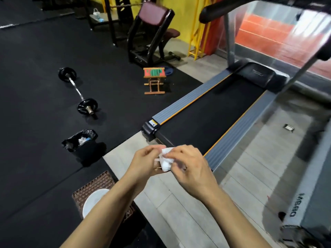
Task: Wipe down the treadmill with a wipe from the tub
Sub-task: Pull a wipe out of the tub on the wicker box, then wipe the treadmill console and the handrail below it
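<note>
Wipe (pixel 165 159) pinched between left hand (pixel 145 163) and right hand (pixel 189 167), both curled round it; soft, light, limp; best bunched before treadmill (pixel 211 113).

We held the wipe (pixel 166 159) between both hands, the left hand (pixel 146 162) left of it and the right hand (pixel 191 169) right of it, before the near end of the treadmill (pixel 211 111). The bin (pixel 84 145) stood left of that end, on the mat (pixel 35 104). The barbell (pixel 78 92) lay behind the bin. The stool (pixel 154 79) stood left of the treadmill, before the bench (pixel 152 33). The tub (pixel 94 201) sat below our left forearm.
</note>
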The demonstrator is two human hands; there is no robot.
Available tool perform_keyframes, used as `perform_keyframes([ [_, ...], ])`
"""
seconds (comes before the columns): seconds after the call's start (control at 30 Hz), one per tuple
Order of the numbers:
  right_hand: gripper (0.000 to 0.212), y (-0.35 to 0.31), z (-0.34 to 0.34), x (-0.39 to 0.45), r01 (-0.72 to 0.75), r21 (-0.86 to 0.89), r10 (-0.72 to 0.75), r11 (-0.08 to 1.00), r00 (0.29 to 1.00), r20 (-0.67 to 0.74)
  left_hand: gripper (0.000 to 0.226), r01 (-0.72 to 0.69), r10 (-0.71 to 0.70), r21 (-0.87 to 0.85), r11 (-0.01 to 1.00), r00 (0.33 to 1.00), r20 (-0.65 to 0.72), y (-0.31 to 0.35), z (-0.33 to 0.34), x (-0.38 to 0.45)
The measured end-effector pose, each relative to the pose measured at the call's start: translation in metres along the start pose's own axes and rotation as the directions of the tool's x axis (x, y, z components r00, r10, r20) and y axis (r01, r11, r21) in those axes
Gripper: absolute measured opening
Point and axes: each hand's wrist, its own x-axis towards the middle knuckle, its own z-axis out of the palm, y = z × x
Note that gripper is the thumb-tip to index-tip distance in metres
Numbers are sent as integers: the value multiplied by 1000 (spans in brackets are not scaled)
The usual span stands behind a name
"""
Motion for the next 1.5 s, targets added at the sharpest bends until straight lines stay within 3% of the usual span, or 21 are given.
perform_keyframes([
  [0.13,34,39,-35,-29,2,-43,-1,999,1000,31,18,-26,25,57,998,999,25,0,52,7],
  [0.27,41,85,-68,-50,-34,-199,5,979,989,-145,18,-60,53,116,991,996,65,0,117,8],
  [0.33,32,104,-92,-56,-43,-243,-19,969,969,-245,18,-99,83,157,983,991,105,2,151,8],
  [0.43,27,131,-134,-69,-46,-296,-54,954,946,-320,19,-251,185,305,919,956,227,-1,198,9],
  [0.53,31,164,-177,-85,-113,-327,-21,938,925,-378,24,-480,314,534,696,872,375,-6,240,14],
  [0.63,31,200,-218,-104,-196,-337,28,921,895,-445,35,-617,385,681,394,784,488,-11,277,20],
  [0.77,36,241,-265,-121,-265,-339,76,903,874,-481,40,-737,450,675,-18,597,664,-19,322,35],
  [0.87,36,268,-294,-125,-312,-350,99,883,854,-511,36,-753,490,642,-143,510,707,-20,357,46],
  [1.03,35,314,-335,-106,-359,-360,107,861,820,-562,40,-754,478,611,-243,455,751,-4,413,77],
  [1.17,36,362,-367,-72,-370,-381,83,848,801,-593,42,-755,460,609,-243,463,758,19,461,124],
  [1.5,34,472,-455,36,-422,-375,107,825,769,-630,35,-781,506,564,-267,385,772,106,586,256],
])
